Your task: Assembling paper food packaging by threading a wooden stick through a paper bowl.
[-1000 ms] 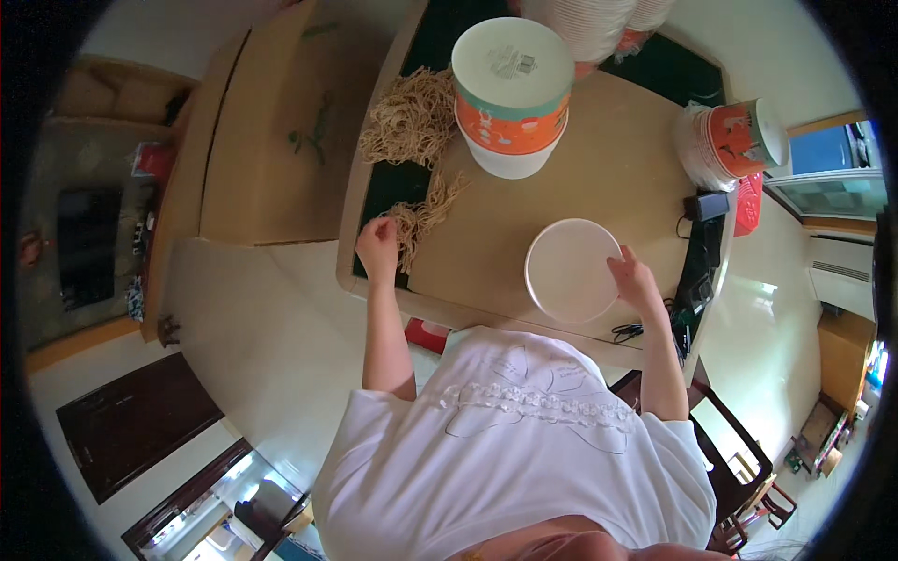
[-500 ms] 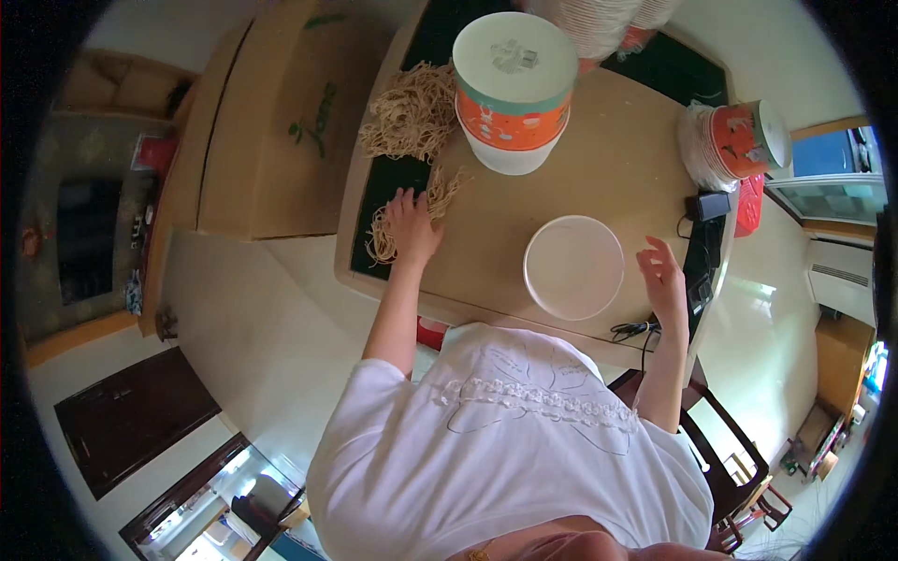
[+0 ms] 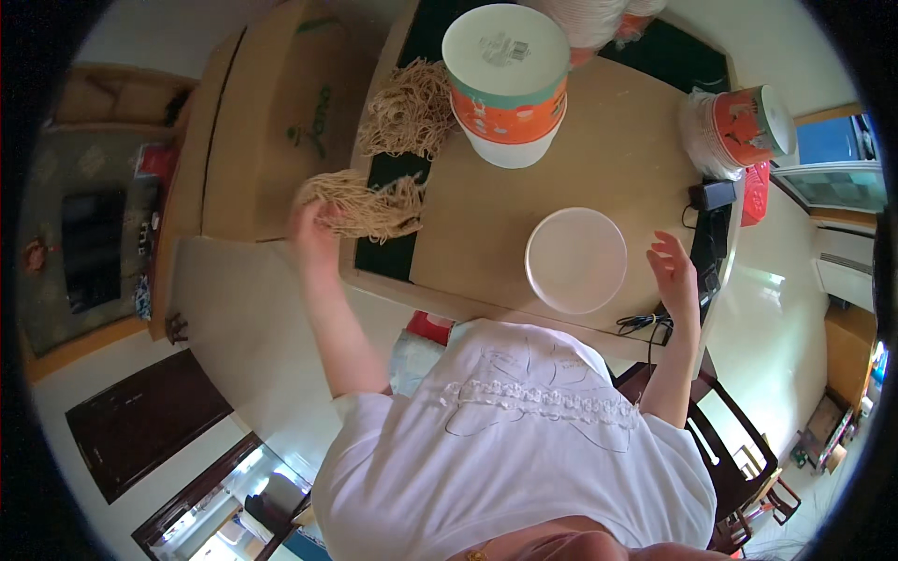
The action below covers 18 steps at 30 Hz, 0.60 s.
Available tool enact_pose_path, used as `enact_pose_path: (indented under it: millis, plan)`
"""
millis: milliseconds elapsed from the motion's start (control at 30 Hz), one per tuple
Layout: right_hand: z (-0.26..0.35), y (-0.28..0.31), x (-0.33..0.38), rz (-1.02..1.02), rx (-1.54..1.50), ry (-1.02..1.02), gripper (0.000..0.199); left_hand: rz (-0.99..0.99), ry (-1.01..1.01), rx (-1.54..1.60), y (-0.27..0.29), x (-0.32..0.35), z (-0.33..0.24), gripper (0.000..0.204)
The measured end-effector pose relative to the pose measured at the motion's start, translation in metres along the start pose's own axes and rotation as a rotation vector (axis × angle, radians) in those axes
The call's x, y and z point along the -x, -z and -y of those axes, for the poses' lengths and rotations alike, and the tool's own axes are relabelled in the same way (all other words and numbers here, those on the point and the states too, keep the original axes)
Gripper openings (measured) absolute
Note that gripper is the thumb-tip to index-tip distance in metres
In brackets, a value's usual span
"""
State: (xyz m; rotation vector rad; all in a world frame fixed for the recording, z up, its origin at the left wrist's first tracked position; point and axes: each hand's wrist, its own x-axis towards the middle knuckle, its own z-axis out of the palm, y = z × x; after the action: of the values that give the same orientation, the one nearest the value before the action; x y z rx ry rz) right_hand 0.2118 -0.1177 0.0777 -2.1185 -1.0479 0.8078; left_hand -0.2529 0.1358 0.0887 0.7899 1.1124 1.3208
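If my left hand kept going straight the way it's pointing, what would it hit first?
Most likely the big cardboard box: the left hand, holding tan strands, points toward its side. This single view leaves the gap between them unclear.

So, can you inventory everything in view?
Table: one, dark green, centre
Board: one, brown, on the table
String bundle: one, tan, table's left edge
String pile: one, tan, table's far left
Open bucket: one, white, table's near right
Bucket stack: one, orange, teal and white, table's far middle
Bagged bucket stack: one, orange and white, table's far right
Wrapped stacks: two visible, mostly white, table's far edge
Power adapter: one, black, table's right edge
Cable bundle: one, black, table's near right
Red item: one, red, beside bagged bucket stack
Cardboard box: one, brown, left of table
Chair: one, dark, lower right
Shirt: one, white, lower centre
Left hand: one, gripping the string bundle
Right hand: one, empty, beside open bucket
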Motion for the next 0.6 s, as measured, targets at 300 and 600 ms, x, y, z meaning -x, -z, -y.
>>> enact_pose_path:
  millis: [300,600]
  plan:
    - [0.012,-0.003,-0.005,0.048,-0.031,0.077,0.036,-0.162,-0.189,-0.046,-0.012,0.013,-0.107,0.027]
    - [0.059,-0.003,0.0,0.177,-0.291,0.155,0.033,0.232,0.042,-0.427,-0.079,0.043,-0.092,0.031]
